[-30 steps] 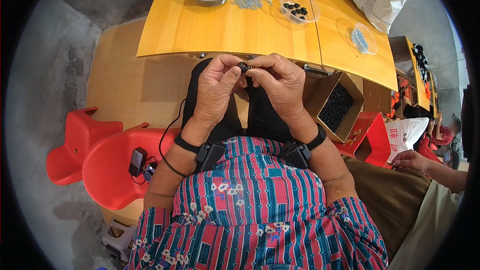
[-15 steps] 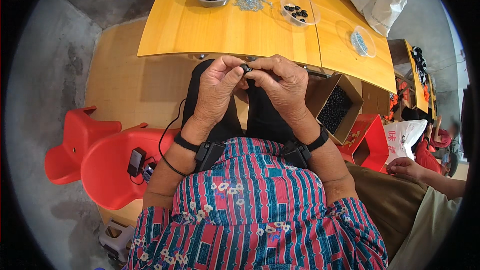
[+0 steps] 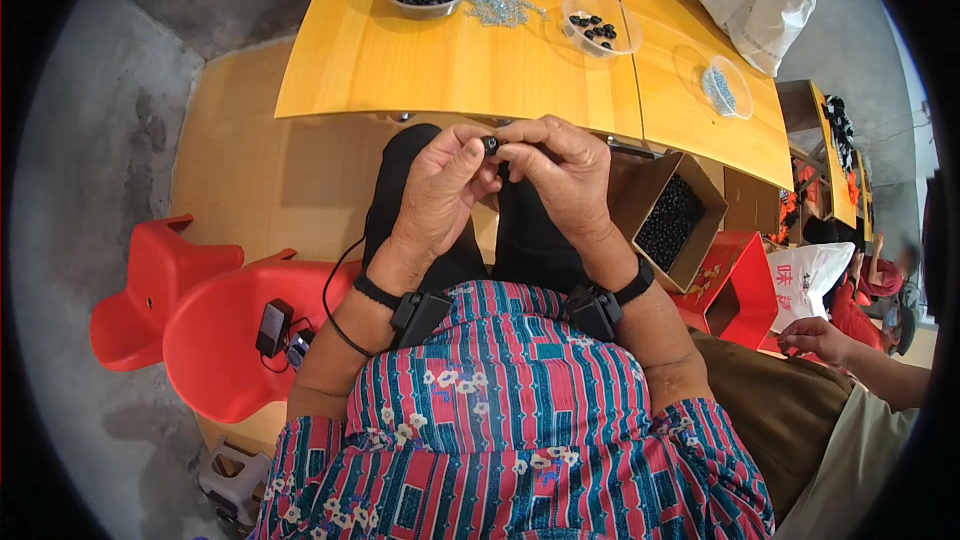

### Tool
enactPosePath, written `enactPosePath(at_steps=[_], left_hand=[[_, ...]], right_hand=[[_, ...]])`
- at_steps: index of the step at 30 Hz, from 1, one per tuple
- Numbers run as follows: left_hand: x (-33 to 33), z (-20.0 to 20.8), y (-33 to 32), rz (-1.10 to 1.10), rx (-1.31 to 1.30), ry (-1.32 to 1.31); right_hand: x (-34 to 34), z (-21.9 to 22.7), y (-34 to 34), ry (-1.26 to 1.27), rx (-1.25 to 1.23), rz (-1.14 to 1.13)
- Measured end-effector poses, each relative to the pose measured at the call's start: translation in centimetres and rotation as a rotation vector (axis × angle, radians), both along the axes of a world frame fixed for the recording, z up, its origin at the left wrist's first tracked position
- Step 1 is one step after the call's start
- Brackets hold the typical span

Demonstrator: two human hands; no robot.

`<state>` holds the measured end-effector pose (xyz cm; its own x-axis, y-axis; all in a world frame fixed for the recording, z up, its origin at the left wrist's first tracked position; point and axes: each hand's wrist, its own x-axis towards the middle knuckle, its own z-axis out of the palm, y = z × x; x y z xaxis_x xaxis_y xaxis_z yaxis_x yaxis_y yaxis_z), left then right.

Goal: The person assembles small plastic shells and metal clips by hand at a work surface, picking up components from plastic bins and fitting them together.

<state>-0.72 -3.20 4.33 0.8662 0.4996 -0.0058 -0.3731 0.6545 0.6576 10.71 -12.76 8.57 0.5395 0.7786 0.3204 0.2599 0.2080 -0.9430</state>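
Note:
Above my lap, just off the table's front edge, my left hand (image 3: 437, 185) pinches a small round black plastic piece (image 3: 490, 145) with a hole in it, between thumb and forefinger. My right hand (image 3: 565, 172) is closed in a pinch right beside the piece, thumb and forefinger together. Whatever those right fingertips hold is too small to make out. On the table ahead, a clear bowl (image 3: 425, 11) is heaped with similar black pieces. A loose pile of tiny silvery-blue parts (image 3: 497, 6) lies beside it, and a clear tub (image 3: 628, 37) contains several black pieces.
A small clear cup (image 3: 742, 100) of bluish parts sits farther right on the yellow table (image 3: 400, 65). Below it stand a cardboard box (image 3: 635, 195) of black pieces and a red box (image 3: 745, 270). Red chairs (image 3: 215, 340) are at left; another person's hand (image 3: 815, 337) is at right.
Both hands have come slightly lower, toward my lap. The black piece has turned in my left fingers, and my right fingertips have shifted a little on its right side.

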Motion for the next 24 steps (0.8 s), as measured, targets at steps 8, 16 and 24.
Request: enactPosePath(at_steps=[8, 16, 24], left_hand=[[0.4, -1.2, 0.2, -0.053, -0.073, 0.024], [-0.4, -1.0, 0.7, 0.035, -0.157, 0.003], [-0.9, -0.7, 0.8, 0.033, -0.137, 0.006]], right_hand=[[0.1, -0.9, 0.4, 0.049, 0.001, 0.039], [3.5, -2.0, 2.1, 0.082, -0.13, -0.135], [7.4, 0.3, 7.8, -0.144, -0.162, -0.186]])
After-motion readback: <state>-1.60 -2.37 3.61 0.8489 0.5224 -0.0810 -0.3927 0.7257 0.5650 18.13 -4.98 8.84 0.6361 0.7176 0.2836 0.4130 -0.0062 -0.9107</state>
